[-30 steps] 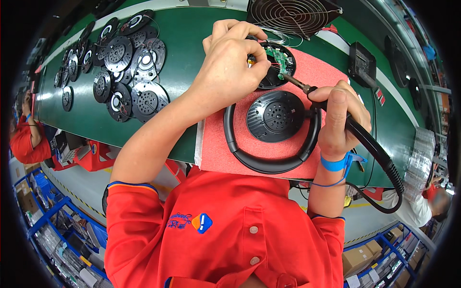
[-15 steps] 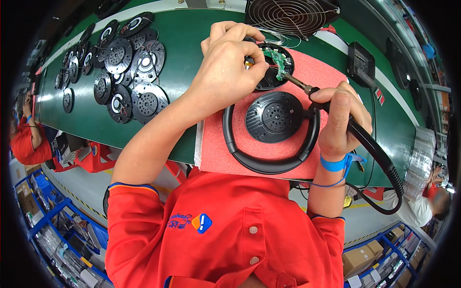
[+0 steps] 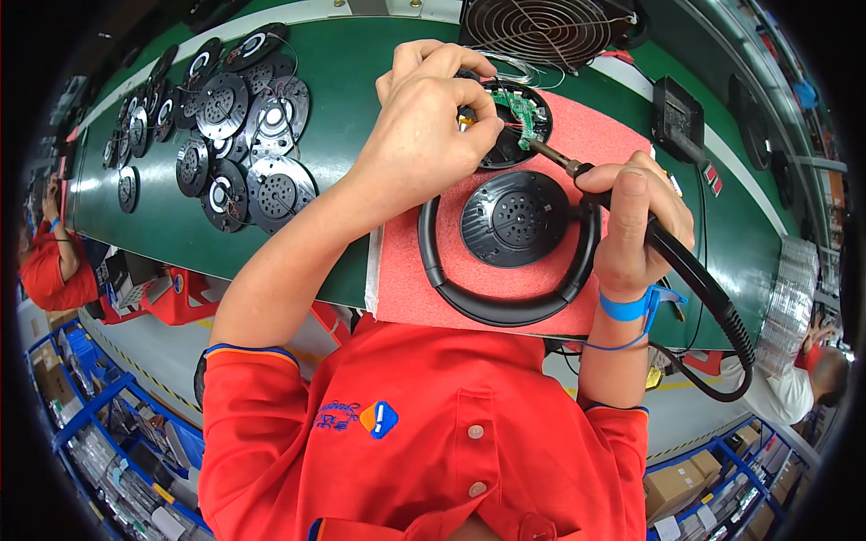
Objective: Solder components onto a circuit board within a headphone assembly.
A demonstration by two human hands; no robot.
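A black headphone with a curved headband lies on a pink foam mat. Its far ear cup is uncovered and shows a green circuit board with fine red wires; the near ear cup faces up with a perforated disc. My left hand is closed over the left side of the far cup, its fingertips pinching what looks like a thin wire, partly hidden. In my right hand is a soldering iron, its tip touching or just above the board's lower end.
Several black speaker discs with wires lie on the green table at left. A fan stands at the back, with coiled silvery wire before it. A black soldering stand is at right. Other people sit at both sides.
My right hand has shifted slightly left and turned, with the soldering iron's tip staying near the board's lower end. My left hand has hardly moved.
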